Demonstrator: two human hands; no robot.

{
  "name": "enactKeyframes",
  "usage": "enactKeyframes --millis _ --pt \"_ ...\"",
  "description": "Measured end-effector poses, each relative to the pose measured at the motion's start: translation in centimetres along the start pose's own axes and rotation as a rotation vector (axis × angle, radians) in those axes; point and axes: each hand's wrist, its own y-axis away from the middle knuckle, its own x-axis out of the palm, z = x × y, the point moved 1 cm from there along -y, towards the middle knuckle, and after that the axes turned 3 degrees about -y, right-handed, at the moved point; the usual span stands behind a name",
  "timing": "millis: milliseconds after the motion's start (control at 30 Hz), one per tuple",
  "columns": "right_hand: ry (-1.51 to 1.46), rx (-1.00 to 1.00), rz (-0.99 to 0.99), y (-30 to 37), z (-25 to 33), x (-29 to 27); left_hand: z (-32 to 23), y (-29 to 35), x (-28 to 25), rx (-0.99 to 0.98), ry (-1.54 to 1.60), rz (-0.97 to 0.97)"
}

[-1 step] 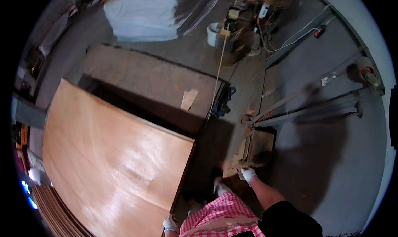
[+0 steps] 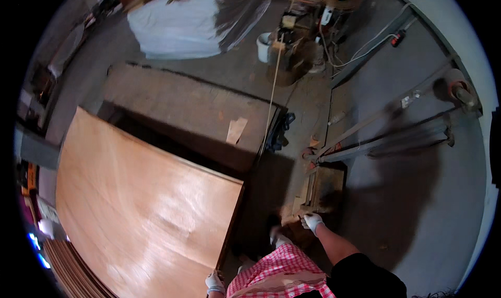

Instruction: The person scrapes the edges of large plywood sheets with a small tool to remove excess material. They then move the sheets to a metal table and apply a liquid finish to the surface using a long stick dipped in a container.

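Observation:
A broad, glossy plywood sheet (image 2: 151, 204) lies on a stack at my left. My left hand (image 2: 214, 282), in a white glove, is closed at the sheet's near right edge, its fingers against the rim. Off to the right, my right hand (image 2: 312, 222), gloved in white too, is held low with curled fingers. It is just in front of a wooden box-like block (image 2: 327, 188) and some tan scraps (image 2: 292, 214). Whatever those fingers may hold is too small to make out.
Beyond the sheet stands a long, dusty low platform (image 2: 193, 97) with a torn tan scrap (image 2: 236, 130) on it. Metal bars (image 2: 360, 149) lean by the grey surface at right. A white bucket (image 2: 264, 47) and a wrapped white bundle (image 2: 177, 27) are farther back. Stacked thin boards (image 2: 73, 266) stand at lower left.
The far surroundings sit slightly lower in the picture, as the view has tilted a little. Both hands keep nearly the same places.

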Motion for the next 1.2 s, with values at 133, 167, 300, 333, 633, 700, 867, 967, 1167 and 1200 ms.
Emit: enactKeyframes --millis 133,167,300,333,633,700,867,967,1167,1200 --pt "0.791 -0.377 -0.01 2.2 5.9 -0.8 -6.9 2.7 6.4 0.128 0.09 0.094" --pt "1.088 -0.506 -0.002 2.7 8.2 -0.1 -8.2 2.8 7.9 0.155 0.065 0.11" --pt "1.157 -0.63 0.008 5.6 17.3 2.6 -13.7 5.9 14.0 0.282 -0.004 0.107" --pt "1.131 -0.651 -0.052 4.9 18.7 2.9 -14.6 6.4 15.4 0.322 -0.013 0.097" --pt "0.388 -0.236 0.048 1.0 33.5 4.2 -28.8 8.1 25.1 0.714 -1.101 -0.51" --pt "0.368 -0.215 0.004 -3.3 35.8 3.4 -29.1 6.9 26.5 0.531 -1.156 -0.392" --pt "0.435 -0.206 -0.11 -12.9 42.0 7.0 -25.7 2.5 26.3 0.334 -1.101 -0.157" --pt "0.689 -0.393 -0.213 -21.6 45.6 6.2 -24.3 0.4 28.4 0.426 -1.005 -0.162" --pt "0.646 -0.554 -0.205 -29.0 58.3 13.8 -24.7 -0.3 29.0 0.484 -1.022 -0.208" --pt "0.576 -0.636 -0.2 -30.7 61.0 14.5 -24.9 -1.4 29.1 0.488 -1.03 -0.218"
